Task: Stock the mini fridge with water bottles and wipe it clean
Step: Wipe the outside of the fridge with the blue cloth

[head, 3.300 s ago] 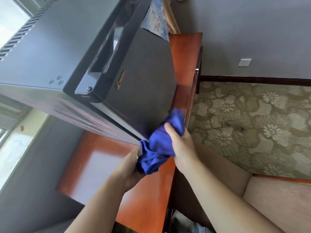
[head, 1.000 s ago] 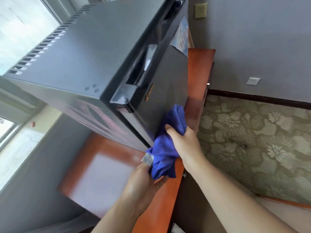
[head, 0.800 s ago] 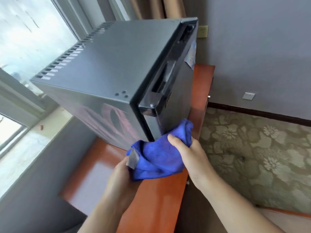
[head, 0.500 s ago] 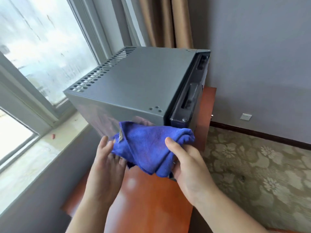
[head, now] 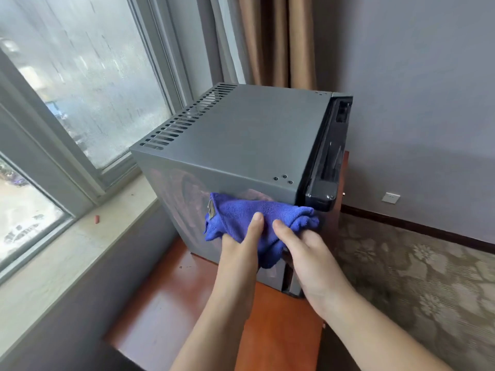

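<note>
A dark grey mini fridge [head: 241, 135] stands on a reddish wooden table [head: 192, 311], its black door [head: 328, 162] closed and facing right. A blue cloth [head: 241, 218] lies bunched against the fridge's near side panel, just under the top edge. My left hand [head: 238, 253] grips the cloth from below with the thumb on top. My right hand [head: 305, 253] holds the cloth's right end near the door corner, thumb over it. No water bottles are in view.
A large window [head: 80, 84] and a pale stone sill [head: 67, 253] run along the left. Brown curtains [head: 276, 41] hang behind the fridge. A grey wall with a white socket [head: 390, 197] is at right, above patterned carpet [head: 417, 277].
The view has swung from the fridge's door round to its top and side. Both hands carried the cloth from the door's lower corner to the near side panel, and the cloth was spread wider.
</note>
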Motion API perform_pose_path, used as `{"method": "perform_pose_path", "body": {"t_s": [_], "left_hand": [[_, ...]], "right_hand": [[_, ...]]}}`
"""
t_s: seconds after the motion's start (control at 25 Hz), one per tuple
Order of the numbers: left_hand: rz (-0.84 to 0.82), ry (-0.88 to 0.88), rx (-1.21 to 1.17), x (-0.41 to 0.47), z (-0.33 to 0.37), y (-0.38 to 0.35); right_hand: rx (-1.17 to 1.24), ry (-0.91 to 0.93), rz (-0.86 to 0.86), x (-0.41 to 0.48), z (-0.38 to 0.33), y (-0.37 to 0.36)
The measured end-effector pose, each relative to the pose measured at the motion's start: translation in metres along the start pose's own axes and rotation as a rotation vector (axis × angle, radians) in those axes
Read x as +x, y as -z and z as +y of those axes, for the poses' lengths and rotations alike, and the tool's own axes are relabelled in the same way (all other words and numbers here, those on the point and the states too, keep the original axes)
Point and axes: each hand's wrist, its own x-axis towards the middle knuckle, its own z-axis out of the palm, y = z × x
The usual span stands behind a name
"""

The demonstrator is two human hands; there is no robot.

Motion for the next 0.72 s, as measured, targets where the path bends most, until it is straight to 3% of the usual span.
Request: {"method": "perform_pose_path", "body": {"t_s": [0.12,0.2,0.48,0.6,0.72], "left_hand": [[0.159,-0.063,0.028,0.020,-0.002,-0.003],[0.228,-0.112,0.057,0.024,0.001,-0.004],[0.376,-0.523,0.295,0.044,0.070,0.004],[0.393,-0.486,0.297,0.047,0.061,0.002],[0.391,-0.353,0.242,0.048,0.018,0.012]], "right_hand": [[-0.392,0.077,-0.021,0.001,-0.004,0.012],[-0.440,0.110,0.043,-0.002,-0.003,0.014],[-0.257,0.244,0.033,0.012,-0.039,-0.028],[-0.032,0.134,0.069,0.019,-0.042,-0.037],[0.032,0.016,0.099,0.019,-0.013,-0.037]]}}
